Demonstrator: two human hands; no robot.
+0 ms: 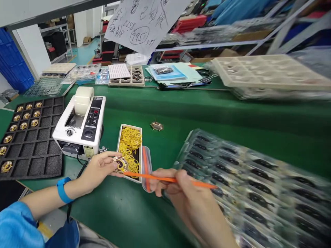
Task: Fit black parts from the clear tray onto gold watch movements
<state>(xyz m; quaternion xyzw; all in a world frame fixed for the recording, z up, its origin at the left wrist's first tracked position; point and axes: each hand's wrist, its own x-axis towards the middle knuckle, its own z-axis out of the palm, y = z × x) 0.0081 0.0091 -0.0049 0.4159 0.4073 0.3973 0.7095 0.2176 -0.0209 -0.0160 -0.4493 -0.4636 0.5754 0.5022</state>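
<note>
Between its thumb and fingers, my left hand [99, 169] grips a round gold watch case [120, 164] with a dark centre and yellow on its face. An orange pointed stick [165, 178] is pinched in my right hand [186, 193]; its tip reaches the lower edge of the watch case, and I cannot tell if they touch. Just behind, a white box [141, 137] holds many thin yellow rings [130, 139]. Beside the box lies a clear plastic tray [148, 153] with another orange strip [145, 165] in it. Farther back, one gold watch part [156, 126] lies on the green table.
A white tape dispenser [77, 129] stands left of the box. Left of that, a black compartment tray [33, 141] carries several gold watch parts. Clear trays of dark pieces [261, 187] cover the right side. Papers [178, 74] and beige trays [269, 72] line the back shelf.
</note>
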